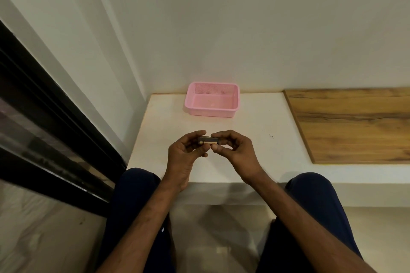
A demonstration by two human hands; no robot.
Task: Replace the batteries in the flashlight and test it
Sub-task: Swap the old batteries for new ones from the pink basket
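Observation:
Both hands meet over the near middle of the white tabletop (255, 131). Between them is a small dark cylindrical object with a gold band, probably a battery or battery holder (208, 140), lying sideways. My left hand (187, 153) grips its left end with curled fingers and thumb. My right hand (230, 147) pinches its right end with thumb and fingertips. Most of the object is hidden by the fingers. No flashlight body shows apart from this piece.
A pink plastic basket (211, 111) stands at the back of the table by the wall. A wooden board (355, 126) covers the table's right part. A dark window frame (44, 131) runs along the left. My knees are under the table's front edge.

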